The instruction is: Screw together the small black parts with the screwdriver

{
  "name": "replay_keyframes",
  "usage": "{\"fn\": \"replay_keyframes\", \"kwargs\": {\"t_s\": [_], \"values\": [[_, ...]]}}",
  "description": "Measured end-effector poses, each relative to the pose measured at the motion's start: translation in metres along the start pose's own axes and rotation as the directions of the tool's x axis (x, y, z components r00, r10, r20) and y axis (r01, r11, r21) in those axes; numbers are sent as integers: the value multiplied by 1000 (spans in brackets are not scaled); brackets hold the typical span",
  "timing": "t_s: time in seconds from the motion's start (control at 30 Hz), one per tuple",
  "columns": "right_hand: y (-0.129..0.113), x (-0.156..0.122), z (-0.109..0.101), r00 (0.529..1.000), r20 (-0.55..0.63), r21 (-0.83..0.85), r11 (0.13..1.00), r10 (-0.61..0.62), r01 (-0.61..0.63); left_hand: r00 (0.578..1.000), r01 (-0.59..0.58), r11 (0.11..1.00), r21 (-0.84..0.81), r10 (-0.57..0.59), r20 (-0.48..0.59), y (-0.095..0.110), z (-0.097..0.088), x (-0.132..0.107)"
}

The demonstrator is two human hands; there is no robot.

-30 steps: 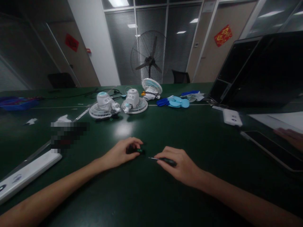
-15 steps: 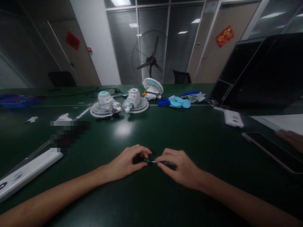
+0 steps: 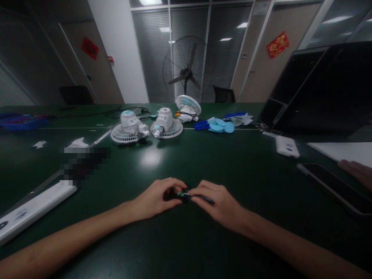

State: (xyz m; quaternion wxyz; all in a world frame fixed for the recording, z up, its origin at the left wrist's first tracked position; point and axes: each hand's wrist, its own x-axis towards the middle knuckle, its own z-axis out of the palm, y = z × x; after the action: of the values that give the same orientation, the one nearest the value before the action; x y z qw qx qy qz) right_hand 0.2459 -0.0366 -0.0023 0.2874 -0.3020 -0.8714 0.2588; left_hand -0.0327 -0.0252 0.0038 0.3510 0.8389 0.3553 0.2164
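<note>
On the dark green table in front of me, my left hand (image 3: 161, 195) curls its thumb and fingers around a small green circuit board (image 3: 180, 194) with a black part beneath it. Its inner end is hidden by shadow and the fingers. My right hand (image 3: 221, 198) pinches a slim tool with a dark handle (image 3: 207, 198) and a thin metal shaft. The shaft points left and its tip meets the board, or lies just over it. I cannot tell the tool's exact kind.
Fan heads with white grilles (image 3: 165, 129) and blue pieces (image 3: 220, 125) lie beyond my hands. A long white box (image 3: 35, 211) is at left. Right are a phone (image 3: 334, 186), a white device (image 3: 287, 145), a large black screen (image 3: 325, 89) and another person's hand (image 3: 356, 172).
The tool has tilted, its tip end rising slightly and its handle showing less. More of the green board shows between the left fingers. My left hand stays nearly still.
</note>
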Motion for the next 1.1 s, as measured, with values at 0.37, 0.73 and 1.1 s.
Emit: {"fn": "replay_keyframes", "kwargs": {"t_s": [0.37,0.73,1.1], "values": [[-7,-2,-4,1000,-23,-2,1000,8,-8,998,-35,998,46,38,-58,4,-4,-2],[-5,-1,-6,992,-125,1,1000,25,-26,979,-205,944,259,200,48,-3,-8,0],[-7,-4,-10,995,-84,58,997,46,-41,918,293,855,428,-127,-375,-116,-123,-11]]}}
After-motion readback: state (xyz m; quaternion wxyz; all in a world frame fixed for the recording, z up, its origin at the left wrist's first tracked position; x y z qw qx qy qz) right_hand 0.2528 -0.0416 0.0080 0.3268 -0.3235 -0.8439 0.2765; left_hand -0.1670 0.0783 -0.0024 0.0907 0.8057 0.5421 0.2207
